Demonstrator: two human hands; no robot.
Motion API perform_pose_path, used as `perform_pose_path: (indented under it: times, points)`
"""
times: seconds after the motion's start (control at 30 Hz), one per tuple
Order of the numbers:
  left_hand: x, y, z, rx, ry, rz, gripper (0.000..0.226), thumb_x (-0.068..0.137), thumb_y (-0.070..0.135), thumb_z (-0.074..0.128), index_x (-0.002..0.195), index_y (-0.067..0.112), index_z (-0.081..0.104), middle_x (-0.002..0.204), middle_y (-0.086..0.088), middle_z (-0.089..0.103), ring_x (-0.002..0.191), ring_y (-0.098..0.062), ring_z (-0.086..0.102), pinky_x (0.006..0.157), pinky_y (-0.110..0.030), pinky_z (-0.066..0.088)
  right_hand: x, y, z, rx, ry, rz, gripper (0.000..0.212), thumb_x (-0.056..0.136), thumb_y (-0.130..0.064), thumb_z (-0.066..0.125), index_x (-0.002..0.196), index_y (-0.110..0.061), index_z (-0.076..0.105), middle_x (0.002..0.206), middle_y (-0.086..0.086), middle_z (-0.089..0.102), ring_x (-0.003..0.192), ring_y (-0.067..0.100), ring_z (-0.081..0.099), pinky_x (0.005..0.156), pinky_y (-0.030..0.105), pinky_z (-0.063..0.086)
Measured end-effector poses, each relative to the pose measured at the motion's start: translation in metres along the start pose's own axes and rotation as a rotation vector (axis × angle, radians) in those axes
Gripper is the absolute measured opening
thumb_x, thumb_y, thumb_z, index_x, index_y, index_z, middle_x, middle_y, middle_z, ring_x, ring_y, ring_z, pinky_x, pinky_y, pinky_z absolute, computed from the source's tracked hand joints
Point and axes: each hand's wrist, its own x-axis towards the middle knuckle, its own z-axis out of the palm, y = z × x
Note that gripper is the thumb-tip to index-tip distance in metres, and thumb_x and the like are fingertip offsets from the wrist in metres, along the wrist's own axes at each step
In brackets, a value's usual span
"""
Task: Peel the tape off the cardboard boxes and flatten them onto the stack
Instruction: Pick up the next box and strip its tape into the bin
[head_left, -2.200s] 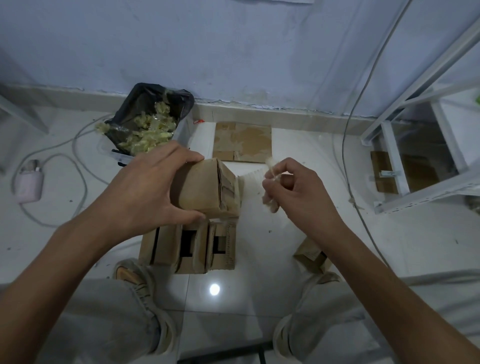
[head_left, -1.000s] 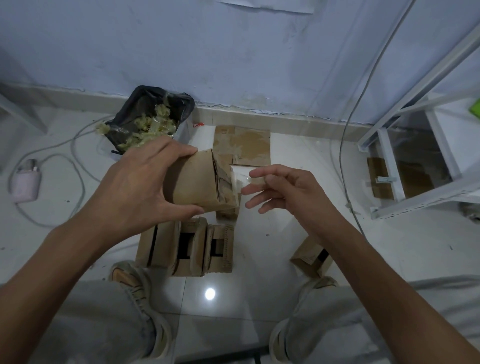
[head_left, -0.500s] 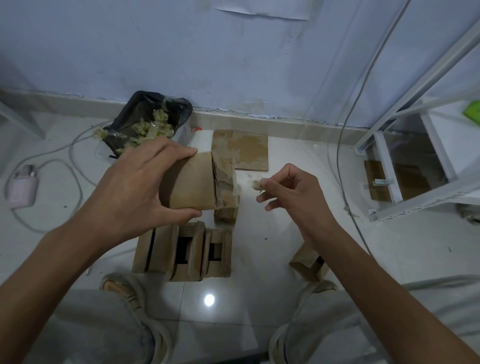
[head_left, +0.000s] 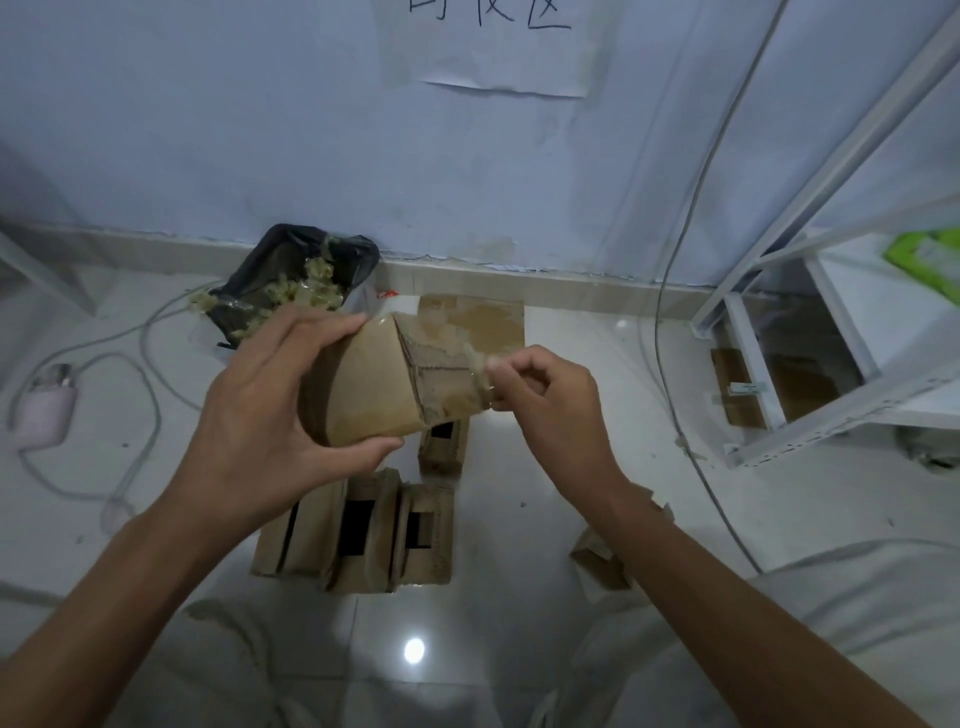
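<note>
Box (head_left: 363, 387), light and stiff, is clasped by the left hand (head_left: 270, 410); tape (head_left: 475, 371) at its 3 o'clock edge, thin and sticky, is pinched by the right hand (head_left: 545, 400).

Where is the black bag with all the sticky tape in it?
The black plastic bag sits on the white floor against the blue wall, far left in the head view, just beyond the left hand and left of the flat cardboard sheet.

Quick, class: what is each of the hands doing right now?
Left hand: grips the brown cardboard box.
Right hand: pinches the clear tape strip at the box's end.
</note>
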Motion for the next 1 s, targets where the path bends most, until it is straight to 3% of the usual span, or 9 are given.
perform_pose_path:
  times: [0.17,0.33,0.53,0.7,0.87,1.0]
  points:
    - [-0.001,-0.003,0.002,-0.065,0.041,-0.001,0.092,0.063,0.061,0.077,0.139,0.015,0.055,0.132,0.000,0.055,0.115,-0.007,0.051,0.096,-0.008,0.038,-0.003,-0.006,-0.010,0.285,-0.066,0.129,0.012,0.099,-0.015,0.071,0.109,-0.009,0.070,0.104,0.010,0.075,0.087,0.011,0.071,0.075,0.023,0.056]
    - [-0.008,-0.009,0.008,-0.158,0.021,0.006,0.092,0.060,0.058,0.080,0.138,0.017,0.056,0.134,0.003,0.058,0.123,-0.005,0.052,0.100,-0.008,0.038,-0.007,0.002,-0.019,0.345,-0.135,0.306,0.034,0.096,-0.028,0.074,0.127,-0.019,0.063,0.111,0.006,0.077,0.094,0.013,0.074,0.077,0.028,0.058]
    - [-0.025,-0.012,0.023,-0.175,-0.024,-0.012,0.088,0.060,0.062,0.080,0.135,0.024,0.055,0.129,0.008,0.058,0.121,-0.007,0.054,0.099,-0.013,0.042,-0.018,0.013,-0.022,0.258,-0.010,0.212,0.017,0.094,-0.017,0.076,0.102,-0.003,0.071,0.087,0.012,0.075,0.073,0.014,0.068,0.066,0.026,0.057]
    - [-0.038,-0.012,0.032,-0.181,-0.054,-0.011,0.090,0.060,0.060,0.081,0.136,0.017,0.057,0.128,0.005,0.060,0.120,-0.011,0.056,0.097,-0.024,0.048,-0.032,0.015,-0.027,-0.134,0.066,-0.009,0.016,0.094,-0.019,0.077,0.083,-0.014,0.066,0.075,-0.006,0.068,0.069,0.008,0.063,0.062,0.016,0.050]
    - [-0.046,-0.003,0.037,-0.141,-0.083,-0.010,0.090,0.061,0.063,0.078,0.134,0.015,0.057,0.128,0.007,0.059,0.121,0.003,0.051,0.100,-0.005,0.036,-0.044,0.015,-0.017,-0.327,0.027,-0.208,0.006,0.095,-0.031,0.075,0.091,-0.027,0.073,0.085,-0.023,0.064,0.084,0.006,0.064,0.071,0.012,0.052]
    - [-0.044,-0.001,0.035,-0.110,-0.066,0.000,0.089,0.063,0.065,0.075,0.134,0.014,0.056,0.124,0.018,0.053,0.121,0.013,0.044,0.099,0.000,0.031,-0.046,0.014,-0.012,-0.288,-0.015,-0.243,0.008,0.099,-0.029,0.071,0.103,-0.029,0.078,0.091,-0.022,0.066,0.090,0.003,0.065,0.072,0.011,0.051]
